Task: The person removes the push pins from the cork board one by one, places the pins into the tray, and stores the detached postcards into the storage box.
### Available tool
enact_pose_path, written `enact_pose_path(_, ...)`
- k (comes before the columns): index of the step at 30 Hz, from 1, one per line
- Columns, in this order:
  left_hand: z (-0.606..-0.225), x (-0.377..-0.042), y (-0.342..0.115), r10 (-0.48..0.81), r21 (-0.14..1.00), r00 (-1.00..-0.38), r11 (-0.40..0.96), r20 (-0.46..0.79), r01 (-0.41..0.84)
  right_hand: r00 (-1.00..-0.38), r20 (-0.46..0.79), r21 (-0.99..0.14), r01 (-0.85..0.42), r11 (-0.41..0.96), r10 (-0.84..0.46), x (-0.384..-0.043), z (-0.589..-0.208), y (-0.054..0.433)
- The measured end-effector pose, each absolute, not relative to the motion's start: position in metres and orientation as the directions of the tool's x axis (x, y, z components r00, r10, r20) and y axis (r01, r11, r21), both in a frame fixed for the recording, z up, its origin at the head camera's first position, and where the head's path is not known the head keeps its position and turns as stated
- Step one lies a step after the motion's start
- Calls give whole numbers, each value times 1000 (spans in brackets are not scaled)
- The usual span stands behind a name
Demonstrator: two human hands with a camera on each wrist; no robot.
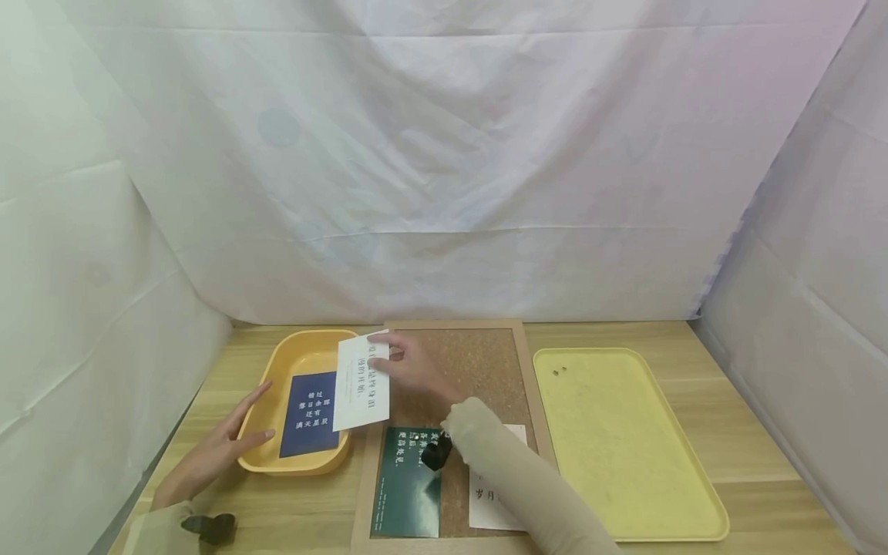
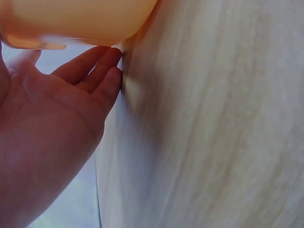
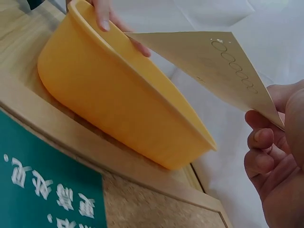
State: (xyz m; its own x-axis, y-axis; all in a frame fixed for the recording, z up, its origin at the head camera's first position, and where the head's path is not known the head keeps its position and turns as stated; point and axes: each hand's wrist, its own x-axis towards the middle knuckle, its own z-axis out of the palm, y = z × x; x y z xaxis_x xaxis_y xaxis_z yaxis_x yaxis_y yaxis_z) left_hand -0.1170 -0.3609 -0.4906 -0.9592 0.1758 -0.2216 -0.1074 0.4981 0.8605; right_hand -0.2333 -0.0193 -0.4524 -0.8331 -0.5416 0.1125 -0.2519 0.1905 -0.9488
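In the head view, my right hand pinches a white card with dark printed characters by its right edge. The card tilts over the right rim of a yellow plastic basin; the right wrist view shows its back with a row of printed circles. My left hand holds the basin's left side, with the thumb over the rim and other fingers low outside the wall. Inside the basin lies a dark blue card with white characters; the white card partly covers it.
A wood-framed cork board lies right of the basin. On it are a green card and a white card, partly hidden by my right sleeve. Further right, a yellow tray holds small dark bits near its back-left corner.
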Motion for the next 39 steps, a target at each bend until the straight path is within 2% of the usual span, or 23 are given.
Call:
enact_pose_path(12,-492,-118,-359,177,848,-959,520,-221,-99,-859,69,-941,-225,252,-507,-225,-454,-42)
enact_pose_path(39,-491,-114,-362,189,853,-963,517,-191,-68,-863,17,-931,-197,306,-505,-211,-461,-79)
